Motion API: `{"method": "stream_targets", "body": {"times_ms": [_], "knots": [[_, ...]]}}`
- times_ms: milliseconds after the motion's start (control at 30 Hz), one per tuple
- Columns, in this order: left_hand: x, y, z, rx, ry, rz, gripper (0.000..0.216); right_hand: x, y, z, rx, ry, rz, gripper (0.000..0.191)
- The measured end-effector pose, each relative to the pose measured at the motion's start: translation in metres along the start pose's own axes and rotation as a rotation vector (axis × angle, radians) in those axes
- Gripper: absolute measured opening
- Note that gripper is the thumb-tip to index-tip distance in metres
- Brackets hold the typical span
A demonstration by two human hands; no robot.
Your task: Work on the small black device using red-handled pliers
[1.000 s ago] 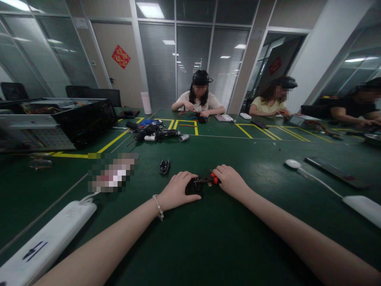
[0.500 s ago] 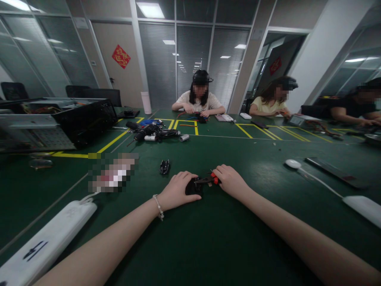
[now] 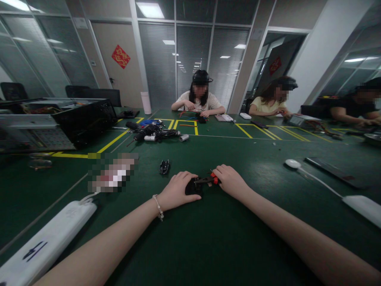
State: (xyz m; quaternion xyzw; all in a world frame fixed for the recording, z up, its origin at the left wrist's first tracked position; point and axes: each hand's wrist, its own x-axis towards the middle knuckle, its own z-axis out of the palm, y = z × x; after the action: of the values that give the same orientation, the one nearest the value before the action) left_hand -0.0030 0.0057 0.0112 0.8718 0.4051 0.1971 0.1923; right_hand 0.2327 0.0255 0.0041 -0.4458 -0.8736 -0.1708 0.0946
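Fingers and thumb of my left hand point(image 3: 178, 190) grip a small black plastic part point(image 3: 193, 188) from its left side, down on the green tabletop. What kind of part it is, I cannot make out. My right hand point(image 3: 230, 180) is closed around the red handles of a pair of pliers point(image 3: 206, 180). The dark jaws of the pliers point left and reach the black part near its upper edge; whether they pinch anything there is too small to tell. A second small black piece point(image 3: 164, 167), open-topped with metal bits inside, lies beyond my left hand.
On the left are a white power strip point(image 3: 50, 242), a blurred-out item point(image 3: 114, 172) and a computer case point(image 3: 56, 125). Cables and tools point(image 3: 153, 130) lie farther back. To the right are a white mouse-shaped device point(image 3: 293, 163) and a dark phone-like slab point(image 3: 335, 172). Several people sit around the table.
Both my hands, the pliers and the black part stay in practically the same place. Across the table, a co-worker's hands have shifted slightly.
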Motion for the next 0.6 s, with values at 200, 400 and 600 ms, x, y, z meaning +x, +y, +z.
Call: {"method": "stream_targets", "body": {"times_ms": [200,400,600], "knots": [[0.0005,0.0002,-0.0002,0.01,-0.002,0.0,0.058,0.0001,0.0011,0.0005,0.001,-0.001,-0.014,0.034],[0.0001,-0.0001,-0.0008,0.008,-0.007,-0.001,0.058,-0.0008,-0.0006,-0.0007,0.0,-0.006,0.007,0.034],[0.0002,0.0003,-0.0005,0.017,-0.004,0.002,0.057,-0.0001,-0.0005,-0.0008,-0.008,-0.003,0.004,0.033]]}}
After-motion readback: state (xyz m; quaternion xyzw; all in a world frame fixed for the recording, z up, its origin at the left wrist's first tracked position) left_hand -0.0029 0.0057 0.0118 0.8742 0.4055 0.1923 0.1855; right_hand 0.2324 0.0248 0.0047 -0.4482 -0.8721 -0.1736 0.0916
